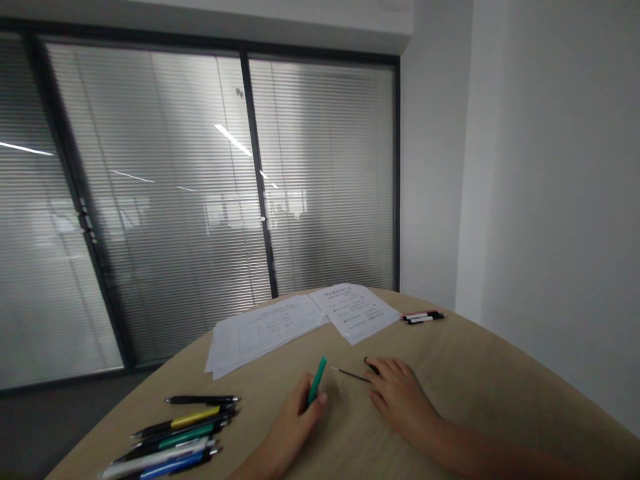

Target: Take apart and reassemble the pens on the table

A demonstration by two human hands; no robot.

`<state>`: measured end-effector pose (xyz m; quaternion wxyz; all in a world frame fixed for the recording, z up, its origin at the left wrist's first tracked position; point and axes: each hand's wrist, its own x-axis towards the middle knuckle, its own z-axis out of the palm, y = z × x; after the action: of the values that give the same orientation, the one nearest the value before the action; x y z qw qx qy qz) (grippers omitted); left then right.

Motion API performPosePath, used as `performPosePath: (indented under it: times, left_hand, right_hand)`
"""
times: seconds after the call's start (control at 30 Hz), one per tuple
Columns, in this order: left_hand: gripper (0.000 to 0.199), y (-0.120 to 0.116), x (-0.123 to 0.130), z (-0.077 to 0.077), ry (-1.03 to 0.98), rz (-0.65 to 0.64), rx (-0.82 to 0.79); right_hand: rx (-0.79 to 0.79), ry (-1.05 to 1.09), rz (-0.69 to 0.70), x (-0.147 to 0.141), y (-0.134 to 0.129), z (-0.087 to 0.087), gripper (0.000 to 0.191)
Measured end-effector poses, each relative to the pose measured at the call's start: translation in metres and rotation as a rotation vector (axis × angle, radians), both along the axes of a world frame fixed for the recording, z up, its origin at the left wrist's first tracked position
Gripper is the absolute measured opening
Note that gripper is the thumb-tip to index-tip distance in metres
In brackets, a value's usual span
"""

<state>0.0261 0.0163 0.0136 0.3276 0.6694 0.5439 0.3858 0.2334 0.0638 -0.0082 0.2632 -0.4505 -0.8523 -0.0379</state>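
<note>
Gripping green pen (317,381) in curled left hand (293,433); resting open right hand (400,395) palm-down on wooden table (475,380), just touching thin black pen (354,375).

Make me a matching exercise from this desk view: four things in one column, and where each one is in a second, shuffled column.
Things:
1. Green pen
2. Printed papers
3. Pair of markers
4. Pile of pens

Places:
A. Far edge of the wooden table, right of the papers
B. In the left hand
C. Near left side of the table
D. Lying flat, far middle of the table

Pairs: 1-B, 2-D, 3-A, 4-C
</note>
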Motion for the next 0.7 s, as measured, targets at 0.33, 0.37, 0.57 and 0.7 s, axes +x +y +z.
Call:
performPosePath:
  times: [0.33, 0.37, 0.57, 0.7]
  left_hand:
    - [0.016, -0.006, 0.01, 0.01, 0.257, 0.066, 0.038]
    - [0.014, -0.006, 0.01, 0.01, 0.279, 0.085, 0.043]
    - [0.013, 0.005, -0.015, 0.012, 0.675, 0.191, 0.259]
    - [0.02, 0.015, -0.037, 0.014, 0.831, 0.244, 0.297]
  right_hand:
    - [0.211, -0.071, -0.008, -0.002, 0.021, -0.011, 0.017]
    - [0.222, -0.065, 0.002, 0.0, 0.021, -0.011, 0.017]
    - [0.188, 0.006, 0.001, 0.008, 0.018, -0.007, 0.018]
    - [0.148, 0.092, -0.032, 0.01, 0.016, -0.004, 0.018]
